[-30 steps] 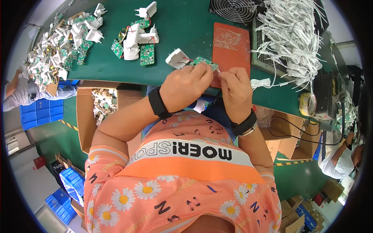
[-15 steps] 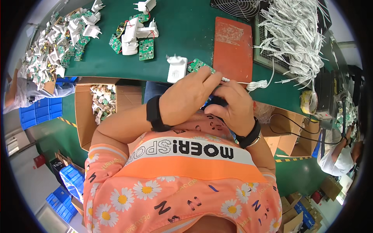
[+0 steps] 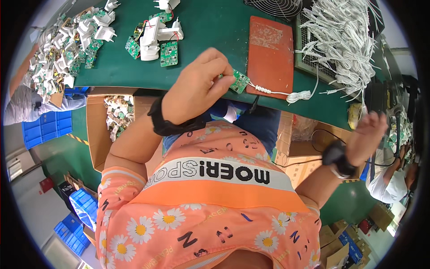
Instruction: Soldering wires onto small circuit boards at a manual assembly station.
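Note:
My left hand (image 3: 197, 89) is closed at the table's near edge, its thumb and fingertips pinching the end of a small green circuit board (image 3: 240, 82). Whatever else lies in that palm is hidden. From the board's other end runs a white cable (image 3: 263, 90) with a ribbed sleeve, ending in a coiled bundle (image 3: 298, 96) at the table edge. The sleeve lies over the lower end of a reddish-brown board (image 3: 269, 58). Far off to the right, my right hand (image 3: 368, 134) is raised beside a dark device and a yellow roll (image 3: 355, 115); its fingers are smeared by motion.
A big pile of white cables (image 3: 338, 40) lies at the right by a fan grille (image 3: 280, 6). White plug housings with boards (image 3: 154, 40) lie left of centre, a larger heap (image 3: 71, 49) further left. An open carton (image 3: 96, 130) stands below the table. Other people sit at both sides.
My right hand has left the cable and swung far to the right. My left hand has moved slightly left and up, and the white housing beside it no longer shows.

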Motion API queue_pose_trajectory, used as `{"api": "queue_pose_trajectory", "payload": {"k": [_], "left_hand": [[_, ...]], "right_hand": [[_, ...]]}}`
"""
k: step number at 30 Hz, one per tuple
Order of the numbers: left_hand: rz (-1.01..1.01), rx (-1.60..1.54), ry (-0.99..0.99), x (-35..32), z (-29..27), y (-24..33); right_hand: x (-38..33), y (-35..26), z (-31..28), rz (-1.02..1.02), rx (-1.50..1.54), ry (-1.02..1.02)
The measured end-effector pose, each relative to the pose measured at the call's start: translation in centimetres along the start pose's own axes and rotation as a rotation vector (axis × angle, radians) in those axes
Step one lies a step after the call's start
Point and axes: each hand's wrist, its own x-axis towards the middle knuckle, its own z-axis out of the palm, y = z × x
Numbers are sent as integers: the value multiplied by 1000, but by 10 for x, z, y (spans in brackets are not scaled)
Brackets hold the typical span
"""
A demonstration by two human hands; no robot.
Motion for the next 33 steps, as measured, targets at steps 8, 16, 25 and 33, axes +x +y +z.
{"api": "queue_pose_trajectory", "payload": {"k": [8,16,25,33], "left_hand": [[-148,-21,94,-5,30,-12],[-36,39,224,-7,38,-16],[-47,54,287,-7,40,-13],[-36,87,298,-5,42,-11]], "right_hand": [[140,-22,-223,468,744,-150],[147,-43,-145,225,143,313],[38,-44,-65,-472,-877,293],[-105,12,111,-92,-300,-402]]}}
